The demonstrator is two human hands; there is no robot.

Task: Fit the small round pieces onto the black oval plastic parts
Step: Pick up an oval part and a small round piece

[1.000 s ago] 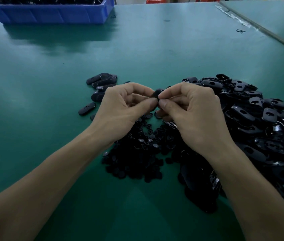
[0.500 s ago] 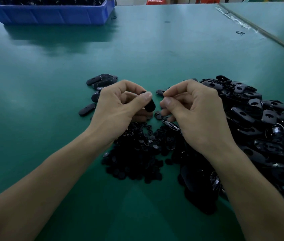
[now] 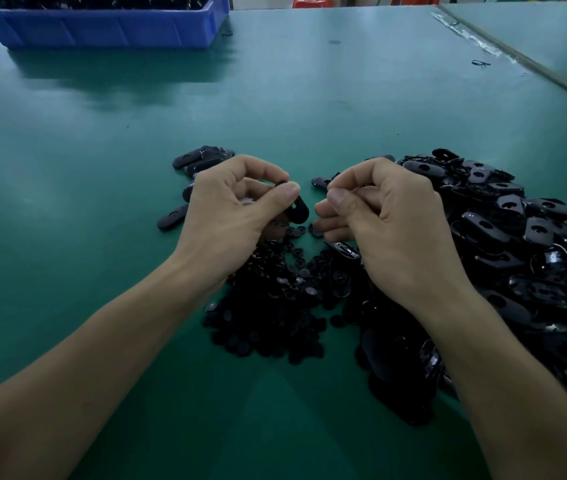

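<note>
My left hand (image 3: 230, 216) pinches a black oval plastic part (image 3: 298, 210) between thumb and fingers, above the table. My right hand (image 3: 389, 226) hovers a little to its right with fingers curled and thumb against the forefinger; whether it holds a small piece is hidden. Below both hands lies a heap of small round black pieces (image 3: 275, 306). A large pile of black oval parts (image 3: 524, 244) spreads to the right. Several oval parts (image 3: 202, 159) lie in a small group behind my left hand.
A blue plastic bin (image 3: 109, 27) holding dark parts stands at the far left of the green table (image 3: 327, 98). A seam to a second table (image 3: 517, 57) runs along the far right. A single oval part (image 3: 172, 218) lies left of my left hand.
My hands have drawn apart from where they met over one part. The left hand keeps the oval part and has lowered it slightly; the right hand has pulled back to the right.
</note>
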